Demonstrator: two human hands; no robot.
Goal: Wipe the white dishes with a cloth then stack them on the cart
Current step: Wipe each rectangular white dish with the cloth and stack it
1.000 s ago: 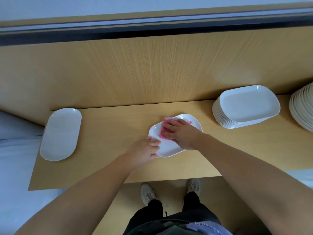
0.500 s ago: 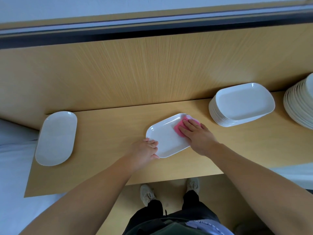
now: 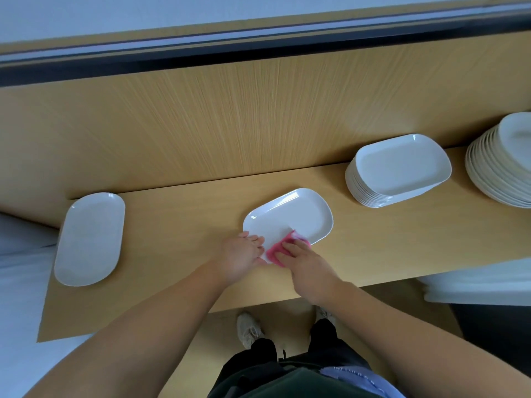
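Observation:
A white rectangular dish (image 3: 290, 215) lies flat in the middle of the wooden shelf (image 3: 178, 225). My left hand (image 3: 240, 258) grips the dish's near left corner. My right hand (image 3: 306, 267) presses a pink cloth (image 3: 277, 248) onto the near edge of the same dish, right beside my left fingers. Farther right stands a stack of white rectangular dishes (image 3: 398, 170), and a second stack of white dishes (image 3: 502, 165) is cut off by the right border. A single white oval dish (image 3: 89, 238) rests at the shelf's left end.
A wooden back panel (image 3: 230, 116) rises behind the shelf. White surfaces lie at the lower left (image 3: 17, 282) and lower right (image 3: 477, 285). My legs and shoes (image 3: 248, 330) show below the shelf's front edge.
My right hand slid the pink cloth from the dish's left part to its far right corner, then back to the near edge beside my left hand. My left hand kept hold of the corner.

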